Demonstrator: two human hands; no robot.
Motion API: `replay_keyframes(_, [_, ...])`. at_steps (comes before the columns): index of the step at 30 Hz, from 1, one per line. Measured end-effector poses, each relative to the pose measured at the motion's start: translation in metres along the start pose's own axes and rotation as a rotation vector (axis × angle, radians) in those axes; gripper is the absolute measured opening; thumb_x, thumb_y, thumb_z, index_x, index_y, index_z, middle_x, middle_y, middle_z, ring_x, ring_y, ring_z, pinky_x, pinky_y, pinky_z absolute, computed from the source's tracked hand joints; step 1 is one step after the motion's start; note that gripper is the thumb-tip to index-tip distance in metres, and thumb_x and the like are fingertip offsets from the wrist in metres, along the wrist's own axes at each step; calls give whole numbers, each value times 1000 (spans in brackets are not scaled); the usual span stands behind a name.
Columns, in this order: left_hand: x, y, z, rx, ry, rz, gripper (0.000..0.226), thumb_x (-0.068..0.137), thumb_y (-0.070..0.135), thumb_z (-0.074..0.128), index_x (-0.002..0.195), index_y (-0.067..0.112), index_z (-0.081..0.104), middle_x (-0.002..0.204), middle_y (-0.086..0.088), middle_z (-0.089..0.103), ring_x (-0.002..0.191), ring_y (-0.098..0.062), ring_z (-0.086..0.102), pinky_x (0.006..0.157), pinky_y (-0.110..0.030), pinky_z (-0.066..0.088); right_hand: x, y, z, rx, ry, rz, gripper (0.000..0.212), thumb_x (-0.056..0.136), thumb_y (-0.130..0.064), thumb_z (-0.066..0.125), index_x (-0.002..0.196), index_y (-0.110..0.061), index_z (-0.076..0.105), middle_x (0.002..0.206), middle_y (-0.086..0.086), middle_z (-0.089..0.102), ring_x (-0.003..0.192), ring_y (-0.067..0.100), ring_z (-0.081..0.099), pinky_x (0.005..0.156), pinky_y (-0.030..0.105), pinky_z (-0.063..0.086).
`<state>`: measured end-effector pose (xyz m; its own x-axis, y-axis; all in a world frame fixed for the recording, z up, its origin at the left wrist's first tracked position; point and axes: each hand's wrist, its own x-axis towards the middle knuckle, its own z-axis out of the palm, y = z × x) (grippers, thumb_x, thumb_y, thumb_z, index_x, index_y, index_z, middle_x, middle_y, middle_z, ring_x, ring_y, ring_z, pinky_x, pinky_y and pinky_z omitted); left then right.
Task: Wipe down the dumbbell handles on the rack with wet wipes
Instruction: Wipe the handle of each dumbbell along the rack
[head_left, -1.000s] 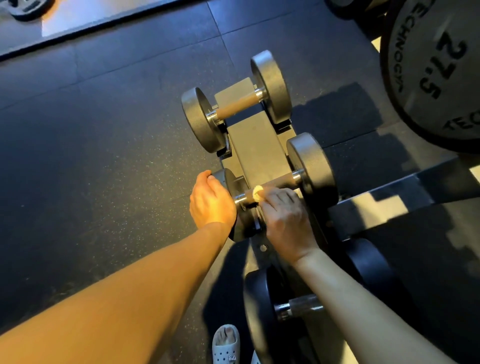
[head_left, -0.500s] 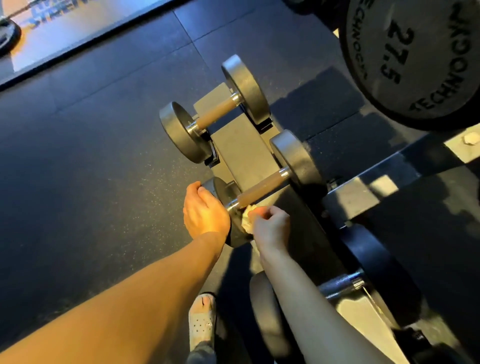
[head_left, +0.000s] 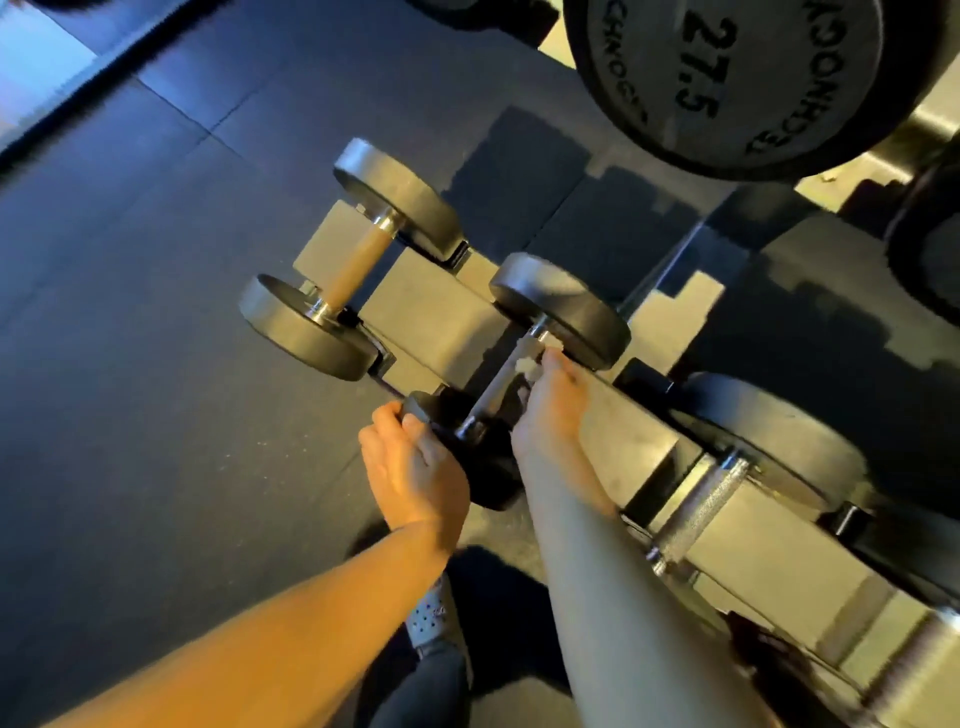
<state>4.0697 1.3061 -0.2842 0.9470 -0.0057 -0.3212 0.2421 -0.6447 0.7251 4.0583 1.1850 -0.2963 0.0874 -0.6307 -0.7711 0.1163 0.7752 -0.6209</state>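
Half a second ago the right hand (head_left: 550, 410) held the wet wipe (head_left: 530, 367) at the near end of the middle dumbbell's (head_left: 566, 317) handle (head_left: 496, 383), close to the left hand. It is now at the far end, just short of the far head. The left hand (head_left: 410, 467) has stayed where it was, fingers curled over the rim of the near head and gripping it. The view has also swung, so the rack (head_left: 431, 322) now runs diagonally.

The wipe is a small white wad pinched at the right hand's fingertips and touching the handle. The bare stretch of handle lies between the two hands. The dumbbell rests across the rack, between a farther dumbbell (head_left: 358, 265) and a nearer one with a knurled handle (head_left: 701, 499).
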Motion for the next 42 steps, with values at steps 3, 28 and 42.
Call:
replay_keyframes(3, [8,-14,-20,162,-169,260,41,106,43,22,112,15,52,107,-4,49,99,-21,45,82,-36,35,-7,-2,5,-57,37,-156,16,100,-13,60,94,-16,74,87,-4,72,87,11,68,78,25,53])
replay_keyframes(28, [78,81,11,204,-712,525,18,99,20,62,88,35,62,82,11,63,78,-1,62,65,-14,44,-63,-83,-13,-1000,-357,-308,27,103,-16,52,90,-14,76,84,4,75,80,17,72,76,40,62])
replay_keyframes(42, [69,78,54,40,-709,308,20,94,8,66,102,25,68,87,11,75,84,-1,72,79,-29,62,12,-101,57,-1187,32,-930,26,101,-24,51,78,-18,62,67,-1,62,61,16,60,62,40,56])
